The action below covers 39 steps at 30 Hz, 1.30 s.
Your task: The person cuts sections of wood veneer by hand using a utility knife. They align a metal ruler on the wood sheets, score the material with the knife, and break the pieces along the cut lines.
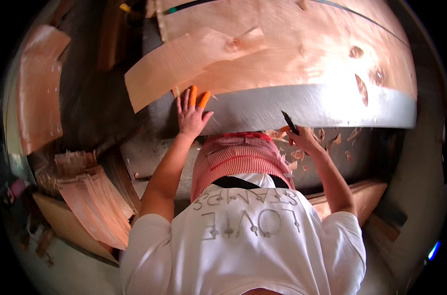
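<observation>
A broad sheet of wood veneer (292,64) covers most of the metal-topped table (263,108), leaving a bare band along its near edge. Over the sheet's left part lies a torn-edged piece of veneer (179,61), its left end jutting past the sheet. My left hand (191,118) rests at the sheet's near left corner with fingers spread, two of them in orange finger covers. In my right hand (304,140) is a slim black knife (290,123), its tip pointing up and left over the bare metal. The knife is clear of the veneer.
Knots and a split hole (362,90) mark the sheet's right side. A bundle of veneer strips (95,201) leans at lower left, and another veneer piece (40,93) lies far left. Scraps (334,141) litter the floor below the table's edge. Boards (371,196) stand at lower right.
</observation>
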### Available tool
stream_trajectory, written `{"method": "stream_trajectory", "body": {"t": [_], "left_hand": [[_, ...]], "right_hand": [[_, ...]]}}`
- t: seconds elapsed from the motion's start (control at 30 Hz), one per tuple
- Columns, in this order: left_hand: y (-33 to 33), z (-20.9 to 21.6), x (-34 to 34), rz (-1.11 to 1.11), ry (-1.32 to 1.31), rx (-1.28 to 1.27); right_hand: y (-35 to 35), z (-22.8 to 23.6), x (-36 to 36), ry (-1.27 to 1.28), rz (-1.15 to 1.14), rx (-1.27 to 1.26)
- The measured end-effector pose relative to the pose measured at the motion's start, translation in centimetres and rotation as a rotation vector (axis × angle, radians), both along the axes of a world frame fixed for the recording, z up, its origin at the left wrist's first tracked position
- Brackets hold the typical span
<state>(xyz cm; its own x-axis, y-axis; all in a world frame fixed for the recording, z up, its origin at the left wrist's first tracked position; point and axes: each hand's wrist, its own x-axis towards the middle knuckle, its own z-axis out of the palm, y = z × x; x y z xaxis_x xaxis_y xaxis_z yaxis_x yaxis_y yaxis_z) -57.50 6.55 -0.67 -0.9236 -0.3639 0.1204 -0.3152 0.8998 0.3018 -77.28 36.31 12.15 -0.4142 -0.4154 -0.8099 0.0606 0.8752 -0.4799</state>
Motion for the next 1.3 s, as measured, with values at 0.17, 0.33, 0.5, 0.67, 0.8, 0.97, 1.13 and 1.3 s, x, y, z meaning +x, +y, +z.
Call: {"method": "stream_trajectory", "body": {"t": [0.17,0.33,0.5,0.67,0.8,0.97,1.13,1.3], "left_hand": [[0.4,0.7,-0.3,-0.025,-0.053,-0.084],[1.0,0.7,-0.8,-0.066,-0.052,-0.126],[1.0,0.4,-0.6,-0.070,-0.042,-0.130],[0.3,0.8,-0.4,-0.047,-0.060,-0.127],[0.1,0.0,-0.2,-0.032,-0.014,-0.080],[0.1,-0.2,0.3,-0.007,-0.020,-0.040],[0.1,-1.1,0.7,0.018,0.003,-0.030],[0.1,-1.2,0.2,0.019,0.024,0.005]], "right_hand": [[10.0,0.3,3.5,-0.076,-0.023,-0.064],[12.8,0.5,5.9,-0.069,-0.090,-0.009],[12.4,0.2,7.3,-0.089,-0.137,-0.103],[9.7,2.8,7.7,-0.048,0.000,-0.142],[8.5,5.0,7.3,0.048,0.159,0.004],[7.1,5.6,4.5,0.474,0.335,0.006],[0.6,2.3,1.8,0.222,-0.045,-0.116],[-9.3,-6.7,2.0,0.217,0.010,-0.523]]}}
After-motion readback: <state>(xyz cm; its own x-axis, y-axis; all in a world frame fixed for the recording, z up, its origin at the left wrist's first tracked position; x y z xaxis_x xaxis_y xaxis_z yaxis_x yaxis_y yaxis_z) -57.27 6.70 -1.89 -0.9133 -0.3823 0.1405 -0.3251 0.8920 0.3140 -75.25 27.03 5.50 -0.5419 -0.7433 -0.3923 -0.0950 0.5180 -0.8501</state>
